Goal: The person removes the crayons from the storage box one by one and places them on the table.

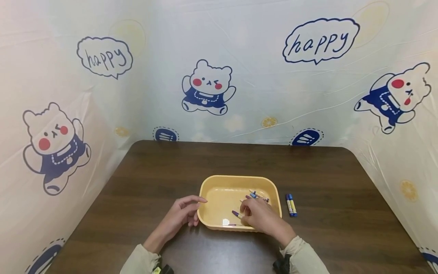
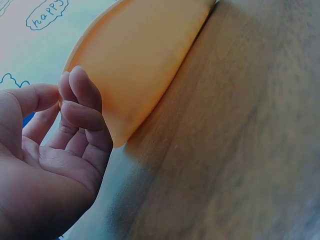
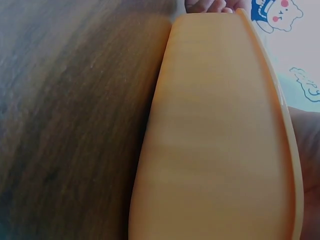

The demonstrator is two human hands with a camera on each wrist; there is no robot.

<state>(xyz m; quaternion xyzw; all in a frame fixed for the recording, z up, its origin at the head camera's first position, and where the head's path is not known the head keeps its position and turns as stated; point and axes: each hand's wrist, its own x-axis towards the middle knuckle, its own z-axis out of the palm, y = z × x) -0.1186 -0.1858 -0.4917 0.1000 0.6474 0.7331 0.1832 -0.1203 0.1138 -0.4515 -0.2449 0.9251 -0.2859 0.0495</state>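
Note:
A yellow plastic basin (image 1: 219, 190) sits on the table, with several crayons (image 1: 260, 196) lying in its right half. My right hand (image 1: 261, 217) reaches over the near right rim into it. Its thumb and fingers pinch a purple-tipped crayon (image 1: 235, 214) with a pale wrapper; the fingers partly hide this crayon. At the basin's left end, my left hand (image 1: 181, 213) holds the rim lightly with curled fingers (image 2: 85, 90). The right wrist view shows mostly the basin's outer wall (image 3: 215, 125), which hides the fingers of my right hand.
Two crayons (image 1: 291, 205) with blue ends lie side by side on the table, right of the basin. The dark wood table (image 1: 154, 167) is bordered by a pale curtain (image 1: 260, 99) printed with bears and the word "happy".

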